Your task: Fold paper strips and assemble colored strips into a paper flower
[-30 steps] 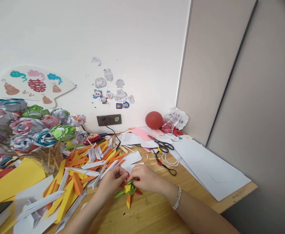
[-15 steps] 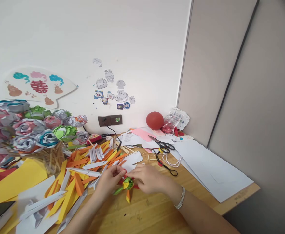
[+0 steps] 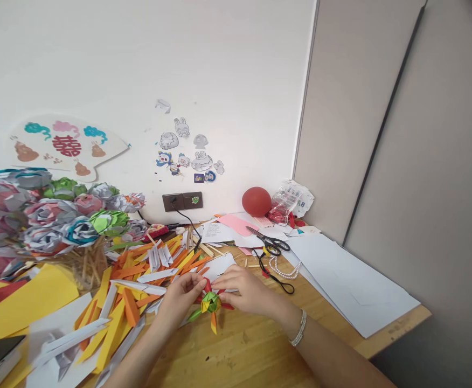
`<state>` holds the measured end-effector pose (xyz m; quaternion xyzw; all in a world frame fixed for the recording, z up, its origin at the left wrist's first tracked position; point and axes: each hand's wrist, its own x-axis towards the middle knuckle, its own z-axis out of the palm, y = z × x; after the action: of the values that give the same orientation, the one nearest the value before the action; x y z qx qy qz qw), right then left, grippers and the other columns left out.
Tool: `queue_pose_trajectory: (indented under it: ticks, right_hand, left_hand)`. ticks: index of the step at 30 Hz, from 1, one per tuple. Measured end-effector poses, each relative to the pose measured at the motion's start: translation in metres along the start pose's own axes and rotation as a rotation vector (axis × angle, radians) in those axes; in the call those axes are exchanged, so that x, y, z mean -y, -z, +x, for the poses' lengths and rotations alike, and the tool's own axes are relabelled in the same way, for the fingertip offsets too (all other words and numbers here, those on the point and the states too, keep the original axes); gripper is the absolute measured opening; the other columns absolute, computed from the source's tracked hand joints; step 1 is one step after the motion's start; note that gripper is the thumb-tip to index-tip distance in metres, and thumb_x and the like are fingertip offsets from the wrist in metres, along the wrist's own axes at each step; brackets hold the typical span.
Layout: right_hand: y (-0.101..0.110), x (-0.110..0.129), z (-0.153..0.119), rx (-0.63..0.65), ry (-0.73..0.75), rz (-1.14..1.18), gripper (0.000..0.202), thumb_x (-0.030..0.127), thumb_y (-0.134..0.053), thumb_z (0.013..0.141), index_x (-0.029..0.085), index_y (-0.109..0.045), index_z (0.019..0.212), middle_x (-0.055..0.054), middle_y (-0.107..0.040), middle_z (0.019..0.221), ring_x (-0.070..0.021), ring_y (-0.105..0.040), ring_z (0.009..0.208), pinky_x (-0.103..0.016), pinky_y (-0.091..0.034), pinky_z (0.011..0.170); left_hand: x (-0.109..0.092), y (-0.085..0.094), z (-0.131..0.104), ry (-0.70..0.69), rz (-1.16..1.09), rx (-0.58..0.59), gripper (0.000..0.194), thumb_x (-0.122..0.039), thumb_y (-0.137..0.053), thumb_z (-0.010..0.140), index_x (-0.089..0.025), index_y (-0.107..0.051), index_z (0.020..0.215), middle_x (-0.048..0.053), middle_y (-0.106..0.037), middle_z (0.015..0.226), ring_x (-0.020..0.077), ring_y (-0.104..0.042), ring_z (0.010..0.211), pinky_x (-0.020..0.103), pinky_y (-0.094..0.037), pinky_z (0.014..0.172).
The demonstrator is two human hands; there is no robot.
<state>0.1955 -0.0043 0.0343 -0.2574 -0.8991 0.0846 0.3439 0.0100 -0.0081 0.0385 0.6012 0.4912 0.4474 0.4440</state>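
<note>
Between my hands is a small woven paper piece (image 3: 210, 303), green and yellow at its centre, with red, green and orange strip ends sticking out. My left hand (image 3: 182, 295) is closed in a pinch at its upper left, by a red strip end. From the right, my right hand (image 3: 244, 291) reaches over the piece, its thumb and fingers closed on its red strips; the fingertips are partly hidden. A bracelet circles the right wrist. To the left lies a heap of folded orange, yellow and white paper strips (image 3: 131, 302).
Paper flowers (image 3: 46, 210) stand in a clear container at left. Black scissors (image 3: 274, 245), a pearl string (image 3: 285, 268) and a black cord lie right of centre. A red balloon (image 3: 256, 202) rests by the wall. White sheets (image 3: 349, 280) cover the table's right side.
My right fingers have shifted up and back, so more of the woven piece and its red strips shows. My left hand stays almost in place at its side.
</note>
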Motion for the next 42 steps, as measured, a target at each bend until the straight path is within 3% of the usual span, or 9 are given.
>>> queue_pose_trajectory:
  ticks: [9,13,19,24,29,31,34,37,42]
  right_hand:
    - [-0.001,0.006,0.002,-0.090,-0.005,0.013,0.022,0.025,-0.047,0.085,0.019,-0.061,0.101,-0.004,-0.066,0.096,-0.0164,-0.053,0.088,-0.032,-0.039,0.080]
    - [0.006,0.006,0.002,-0.110,-0.003,0.096,0.036,0.038,-0.061,0.074,0.022,-0.059,0.106,-0.004,-0.062,0.103,-0.0181,-0.050,0.096,-0.033,-0.039,0.084]
    - [0.003,0.007,0.004,-0.076,-0.090,0.130,0.049,0.044,-0.068,0.062,0.025,-0.059,0.107,-0.003,-0.060,0.105,-0.0176,-0.047,0.101,-0.031,-0.037,0.087]
    - [0.003,0.011,0.004,-0.054,-0.120,0.129,0.057,0.045,-0.071,0.057,0.023,-0.058,0.108,-0.004,-0.059,0.103,-0.0184,-0.048,0.100,-0.031,-0.038,0.086]
    - [0.011,0.006,0.003,-0.200,-0.245,0.380,0.046,0.050,-0.056,0.074,0.021,-0.054,0.110,-0.008,-0.056,0.110,-0.0193,-0.049,0.102,-0.034,-0.038,0.088]
    - [0.011,0.000,0.003,-0.240,-0.360,0.550,0.044,0.050,-0.044,0.081,0.018,-0.053,0.110,-0.009,-0.059,0.103,-0.0172,-0.055,0.092,-0.032,-0.042,0.081]
    - [0.005,-0.009,0.002,-0.147,-0.531,0.756,0.047,0.052,-0.041,0.082,0.013,-0.052,0.105,-0.008,-0.064,0.084,-0.0126,-0.059,0.065,-0.027,-0.045,0.063]
    - [-0.005,-0.012,0.003,-0.085,-0.625,0.864,0.045,0.052,-0.049,0.077,0.012,-0.053,0.096,-0.005,-0.064,0.075,-0.0094,-0.056,0.052,-0.023,-0.042,0.054]
    - [-0.018,-0.015,0.007,-0.221,-0.664,0.913,0.041,0.051,-0.064,0.062,0.014,-0.055,0.077,-0.001,-0.062,0.065,-0.0096,-0.055,0.051,-0.024,-0.043,0.054]
  left_hand:
    - [-0.002,0.000,-0.002,0.051,-0.122,0.006,0.037,-0.051,-0.065,0.059,-0.017,-0.052,0.066,-0.005,-0.051,0.055,0.0101,-0.048,0.051,0.021,-0.041,0.050]
    - [-0.009,0.000,-0.007,0.094,-0.216,0.026,0.037,-0.049,-0.067,0.058,-0.017,-0.052,0.069,-0.006,-0.050,0.057,0.0092,-0.048,0.052,0.021,-0.040,0.053]
    - [-0.002,-0.002,-0.003,0.035,-0.076,0.084,0.035,-0.050,-0.063,0.062,-0.016,-0.055,0.067,-0.007,-0.047,0.054,0.0075,-0.041,0.046,0.018,-0.031,0.046]
    - [-0.001,-0.004,-0.003,-0.028,-0.073,0.103,0.032,-0.047,-0.065,0.061,-0.016,-0.056,0.064,-0.006,-0.051,0.054,0.0087,-0.045,0.050,0.018,-0.034,0.049]
    - [-0.007,0.002,-0.004,0.177,-0.334,-0.023,0.024,-0.038,-0.068,0.059,-0.017,-0.058,0.067,-0.003,-0.059,0.057,0.0109,-0.053,0.051,0.020,-0.039,0.050]
    - [-0.006,0.006,-0.004,0.322,-0.378,-0.134,0.020,-0.032,-0.067,0.059,-0.017,-0.060,0.068,-0.001,-0.062,0.059,0.0135,-0.057,0.052,0.022,-0.041,0.048]
    - [0.000,0.009,-0.002,0.436,-0.427,-0.230,0.014,-0.030,-0.064,0.062,-0.018,-0.061,0.069,0.001,-0.064,0.059,0.0151,-0.060,0.054,0.023,-0.044,0.047]
    - [0.006,0.009,0.001,0.294,-0.459,-0.218,0.019,-0.032,-0.068,0.060,-0.017,-0.060,0.068,0.003,-0.067,0.066,0.0169,-0.064,0.062,0.025,-0.049,0.054]
    - [0.010,0.003,0.004,0.112,-0.370,-0.166,0.032,-0.041,-0.072,0.055,-0.016,-0.058,0.069,0.002,-0.067,0.068,0.0168,-0.064,0.069,0.026,-0.052,0.062]
